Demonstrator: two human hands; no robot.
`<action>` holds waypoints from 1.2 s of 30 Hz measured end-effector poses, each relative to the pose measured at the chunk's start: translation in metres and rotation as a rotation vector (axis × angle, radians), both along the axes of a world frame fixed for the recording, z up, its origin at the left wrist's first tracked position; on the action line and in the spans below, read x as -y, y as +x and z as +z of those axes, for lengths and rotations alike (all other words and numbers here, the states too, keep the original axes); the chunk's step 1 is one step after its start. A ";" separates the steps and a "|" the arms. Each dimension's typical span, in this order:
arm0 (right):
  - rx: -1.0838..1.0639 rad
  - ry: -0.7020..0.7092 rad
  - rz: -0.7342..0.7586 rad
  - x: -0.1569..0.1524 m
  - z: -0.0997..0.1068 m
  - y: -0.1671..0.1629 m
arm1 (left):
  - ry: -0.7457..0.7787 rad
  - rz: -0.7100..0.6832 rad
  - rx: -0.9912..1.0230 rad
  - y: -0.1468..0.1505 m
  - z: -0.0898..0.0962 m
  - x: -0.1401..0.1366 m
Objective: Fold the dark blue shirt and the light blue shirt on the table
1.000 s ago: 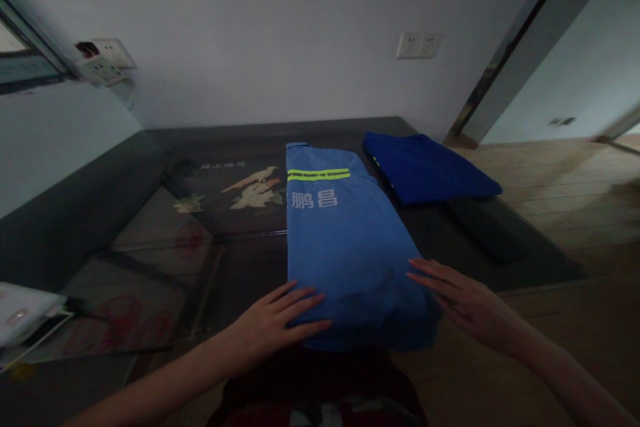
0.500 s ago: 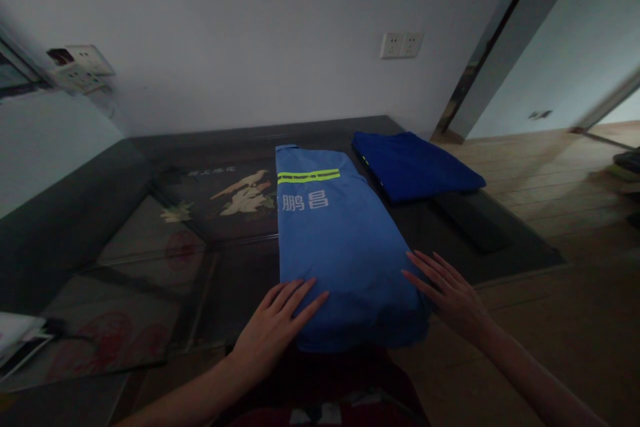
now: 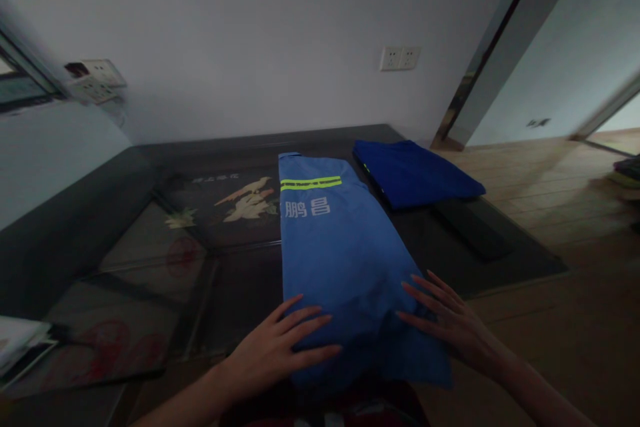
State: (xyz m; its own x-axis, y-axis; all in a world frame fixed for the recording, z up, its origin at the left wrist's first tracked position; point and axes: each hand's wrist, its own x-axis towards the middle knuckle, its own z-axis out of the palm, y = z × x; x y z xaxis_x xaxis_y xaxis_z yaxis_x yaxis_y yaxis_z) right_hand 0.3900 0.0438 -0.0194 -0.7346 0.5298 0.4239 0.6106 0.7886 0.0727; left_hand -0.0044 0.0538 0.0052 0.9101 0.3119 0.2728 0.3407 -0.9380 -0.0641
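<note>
A light-blue work jacket (image 3: pixel 340 247), folded lengthwise, lies on the dark glass-topped table (image 3: pixel 240 273). It carries a yellow-green reflective stripe and white printed characters, and its lower end hangs over the near table edge. My left hand (image 3: pixel 287 340) rests on its lower left side, fingers spread and lying flat. On the lower right edge lies my right hand (image 3: pixel 443 313), its fingers also stretched out and apart. Neither hand grips the cloth. Beyond my right hand is a dark-blue folded garment (image 3: pixel 415 173), touched by neither hand.
A dark flat object (image 3: pixel 473 230) lies right of the jacket. White items with a cable (image 3: pixel 25 347) sit at the table's left edge. Wall sockets (image 3: pixel 400 59) are on the wall behind. Wooden floor (image 3: pixel 540 193) extends to the right.
Both hands have slid down the jacket toward me. The jacket's lower end now hangs further down, and its near right corner has spread out. The view has tilted up slightly.
</note>
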 end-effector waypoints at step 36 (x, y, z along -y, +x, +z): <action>-0.844 -0.613 -0.611 -0.062 0.056 -0.028 | -1.379 0.613 1.000 0.026 0.036 -0.059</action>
